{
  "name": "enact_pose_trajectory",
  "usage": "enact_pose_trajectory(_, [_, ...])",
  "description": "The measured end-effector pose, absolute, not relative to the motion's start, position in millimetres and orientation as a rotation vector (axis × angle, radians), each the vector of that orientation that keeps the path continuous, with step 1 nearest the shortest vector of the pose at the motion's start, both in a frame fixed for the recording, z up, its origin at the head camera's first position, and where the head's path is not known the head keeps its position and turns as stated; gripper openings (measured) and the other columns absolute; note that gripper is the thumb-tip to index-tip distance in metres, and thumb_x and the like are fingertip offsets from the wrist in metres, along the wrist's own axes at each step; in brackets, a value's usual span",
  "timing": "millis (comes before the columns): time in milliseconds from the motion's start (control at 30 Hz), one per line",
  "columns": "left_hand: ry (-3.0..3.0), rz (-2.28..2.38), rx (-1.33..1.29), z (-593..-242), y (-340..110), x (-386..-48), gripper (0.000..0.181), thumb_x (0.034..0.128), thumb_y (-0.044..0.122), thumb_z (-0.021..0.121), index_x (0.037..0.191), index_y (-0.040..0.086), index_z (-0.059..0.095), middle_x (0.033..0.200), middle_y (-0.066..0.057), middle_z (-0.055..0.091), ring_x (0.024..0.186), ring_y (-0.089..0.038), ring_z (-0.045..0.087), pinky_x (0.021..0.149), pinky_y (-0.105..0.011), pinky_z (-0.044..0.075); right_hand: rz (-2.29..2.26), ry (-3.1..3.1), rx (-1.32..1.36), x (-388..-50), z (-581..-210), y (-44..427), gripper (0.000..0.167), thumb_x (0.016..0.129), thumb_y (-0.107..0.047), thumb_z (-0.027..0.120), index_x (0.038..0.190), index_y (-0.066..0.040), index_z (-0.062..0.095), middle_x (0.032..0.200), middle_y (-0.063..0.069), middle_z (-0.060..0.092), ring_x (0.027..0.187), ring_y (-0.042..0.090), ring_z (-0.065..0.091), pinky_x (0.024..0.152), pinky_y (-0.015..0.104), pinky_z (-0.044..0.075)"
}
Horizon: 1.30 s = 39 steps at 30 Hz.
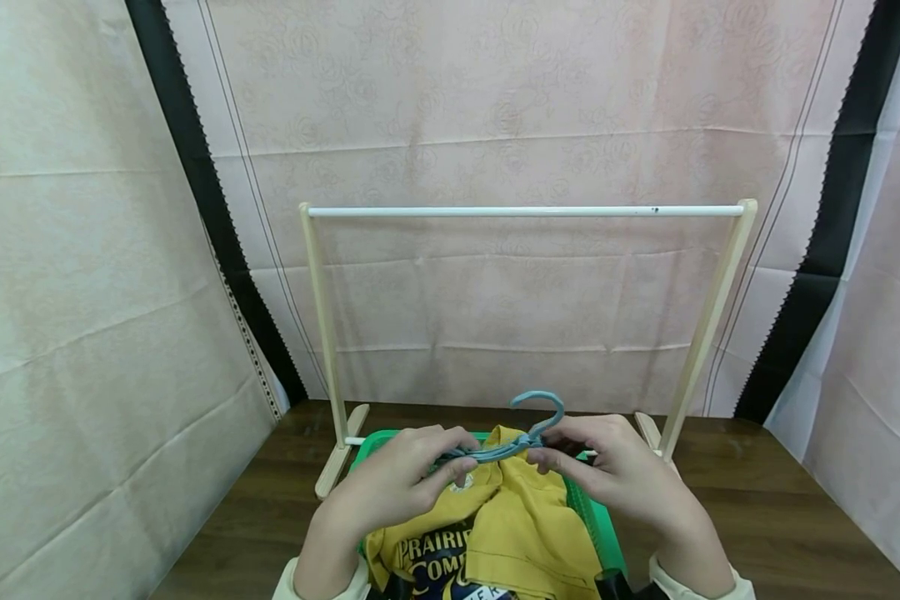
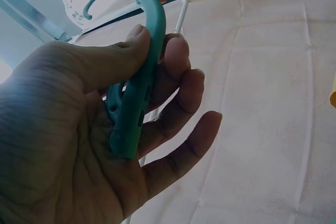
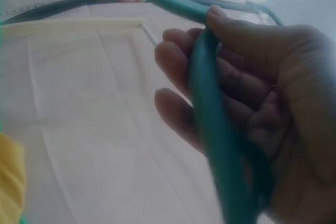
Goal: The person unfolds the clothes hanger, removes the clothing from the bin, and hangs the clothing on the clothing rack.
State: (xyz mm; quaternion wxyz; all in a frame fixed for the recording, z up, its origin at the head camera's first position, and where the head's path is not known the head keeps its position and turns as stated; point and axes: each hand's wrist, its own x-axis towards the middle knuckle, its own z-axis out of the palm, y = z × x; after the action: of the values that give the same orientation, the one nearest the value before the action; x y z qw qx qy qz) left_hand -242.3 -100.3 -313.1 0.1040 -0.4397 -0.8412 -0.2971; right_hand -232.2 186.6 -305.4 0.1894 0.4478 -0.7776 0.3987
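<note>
Both hands hold a blue-green plastic clothes hanger (image 1: 504, 451) above a green basket (image 1: 607, 533), its hook (image 1: 542, 402) pointing up. My left hand (image 1: 401, 475) pinches one arm of the hanger between thumb and fingers; the left wrist view shows that arm (image 2: 137, 93) lying across the palm. My right hand (image 1: 618, 471) grips the other side close to the hook, and the right wrist view shows the hanger arm (image 3: 210, 108) running past the fingers. Below the hands, a yellow garment (image 1: 532, 525) with dark printed lettering lies folded over itself in the basket.
A drying rack stands behind the basket, with a white crossbar (image 1: 525, 212) between two cream posts (image 1: 708, 333). Brown wood tabletop (image 1: 750, 517) lies around it. Pale fabric walls (image 1: 495, 100) with black edging close in the back and sides.
</note>
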Motion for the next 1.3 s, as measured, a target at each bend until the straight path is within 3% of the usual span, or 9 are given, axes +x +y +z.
enact_pose_trajectory(267, [-2.479,-0.826,-1.258,-313,-103,-240,0.015,0.1016,0.031,0.061,0.112,0.025,0.071,0.099,0.019,0.062,0.077,0.001,0.055,0.069,-0.022,0.051,1.074,-2.107,1.339,-236,-309,189,0.028,0.089,0.001,0.073,0.111,-0.017,0.070,0.084,-0.007,0.069,0.073,0.006,0.065,0.059,0.024,0.054])
enact_pose_trajectory(533, [-2.476,-0.808,-1.205,-312,-108,-241,0.007,0.0959,0.026,0.070,0.102,0.027,0.074,0.097,0.022,0.059,0.076,0.002,0.056,0.066,-0.021,0.050,1.081,-2.147,1.326,-238,-311,195,0.023,0.089,0.000,0.074,0.104,-0.018,0.072,0.083,-0.007,0.070,0.069,0.006,0.064,0.057,0.024,0.054])
enact_pose_trajectory(1100, [-2.485,-0.824,-1.287,-312,-112,-242,0.007,0.0940,0.022,0.073,0.100,0.025,0.075,0.095,0.020,0.062,0.074,0.004,0.057,0.066,-0.024,0.053,1.103,-2.155,1.387,-239,-311,193,0.020,0.090,-0.003,0.074,0.103,-0.018,0.073,0.084,-0.011,0.071,0.068,0.005,0.065,0.055,0.025,0.054])
enact_pose_trajectory(1300, [-2.485,-0.829,-1.269,-312,-113,-243,0.007,0.0936,0.021,0.073,0.100,0.024,0.074,0.094,0.020,0.062,0.076,0.004,0.058,0.067,-0.019,0.051,1.110,-2.157,1.400,-239,-311,193,0.019,0.091,-0.002,0.073,0.104,-0.016,0.073,0.084,-0.010,0.071,0.069,0.005,0.066,0.056,0.025,0.054])
